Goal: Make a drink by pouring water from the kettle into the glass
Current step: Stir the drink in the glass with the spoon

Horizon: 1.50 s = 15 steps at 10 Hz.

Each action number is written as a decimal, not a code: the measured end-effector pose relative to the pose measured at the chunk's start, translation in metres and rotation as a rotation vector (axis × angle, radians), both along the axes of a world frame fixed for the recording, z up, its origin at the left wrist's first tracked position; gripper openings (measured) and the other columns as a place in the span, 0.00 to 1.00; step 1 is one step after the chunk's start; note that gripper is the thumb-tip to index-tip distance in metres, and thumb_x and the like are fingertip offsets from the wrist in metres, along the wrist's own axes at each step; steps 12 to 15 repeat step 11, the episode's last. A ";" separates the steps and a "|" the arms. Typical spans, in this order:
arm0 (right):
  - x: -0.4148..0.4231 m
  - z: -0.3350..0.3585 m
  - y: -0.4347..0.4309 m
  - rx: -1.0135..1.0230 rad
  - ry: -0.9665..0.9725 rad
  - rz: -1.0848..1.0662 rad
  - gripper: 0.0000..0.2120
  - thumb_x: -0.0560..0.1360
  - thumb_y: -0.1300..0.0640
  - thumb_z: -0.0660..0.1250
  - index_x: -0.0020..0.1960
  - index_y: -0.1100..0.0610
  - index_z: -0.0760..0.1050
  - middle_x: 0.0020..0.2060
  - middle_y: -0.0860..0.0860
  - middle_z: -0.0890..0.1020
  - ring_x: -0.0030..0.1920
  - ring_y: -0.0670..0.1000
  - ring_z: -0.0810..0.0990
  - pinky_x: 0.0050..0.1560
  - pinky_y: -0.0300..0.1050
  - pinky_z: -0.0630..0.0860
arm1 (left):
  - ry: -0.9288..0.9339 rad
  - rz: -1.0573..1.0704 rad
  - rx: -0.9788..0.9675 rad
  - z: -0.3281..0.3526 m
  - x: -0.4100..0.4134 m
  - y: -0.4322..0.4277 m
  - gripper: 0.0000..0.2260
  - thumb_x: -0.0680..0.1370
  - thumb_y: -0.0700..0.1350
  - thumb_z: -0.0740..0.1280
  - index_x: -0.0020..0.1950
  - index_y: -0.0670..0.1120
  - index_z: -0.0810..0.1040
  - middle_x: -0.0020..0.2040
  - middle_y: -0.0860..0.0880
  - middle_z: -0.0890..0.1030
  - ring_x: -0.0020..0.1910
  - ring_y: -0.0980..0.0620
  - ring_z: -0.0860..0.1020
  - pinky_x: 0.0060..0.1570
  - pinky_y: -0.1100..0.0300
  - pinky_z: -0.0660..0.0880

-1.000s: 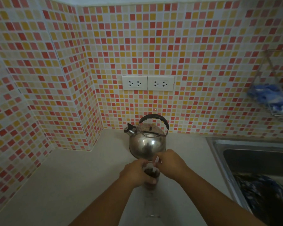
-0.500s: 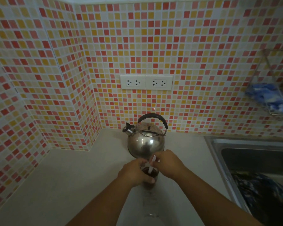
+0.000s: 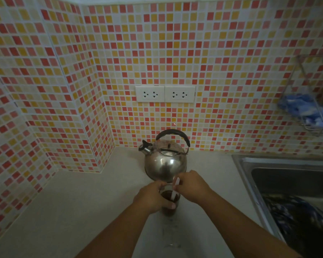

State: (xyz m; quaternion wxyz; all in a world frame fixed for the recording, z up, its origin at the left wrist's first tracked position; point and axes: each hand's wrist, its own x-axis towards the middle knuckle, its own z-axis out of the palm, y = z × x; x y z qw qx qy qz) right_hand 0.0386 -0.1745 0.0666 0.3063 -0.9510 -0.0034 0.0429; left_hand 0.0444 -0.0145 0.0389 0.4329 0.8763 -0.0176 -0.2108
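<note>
A steel kettle (image 3: 165, 164) with a black handle stands upright on the pale counter (image 3: 82, 211), spout pointing left. Just in front of it sits a clear glass (image 3: 171, 211) holding dark brown liquid. My left hand (image 3: 153, 199) wraps around the glass from the left. My right hand (image 3: 191, 188) pinches a thin white stick (image 3: 174, 192) that dips into the drink. Both hands hide most of the glass rim.
A steel sink (image 3: 244, 164) with dark patterned cloth inside lies at the right. A wire rack (image 3: 309, 125) with blue cloth hangs on the tiled wall above it. Two white sockets (image 3: 165, 94) sit above the kettle. Tiled walls close the left corner.
The white stick has shifted inside the glass as my right hand moves it around. My left hand keeps its hold on the glass. The kettle has not moved.
</note>
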 end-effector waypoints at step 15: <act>-0.012 -0.014 0.007 0.227 0.084 -0.331 0.13 0.71 0.49 0.67 0.52 0.54 0.73 0.51 0.54 0.81 0.51 0.54 0.78 0.50 0.45 0.74 | -0.018 -0.078 0.108 0.012 -0.008 0.000 0.45 0.56 0.54 0.80 0.71 0.55 0.68 0.69 0.50 0.74 0.67 0.48 0.72 0.68 0.49 0.72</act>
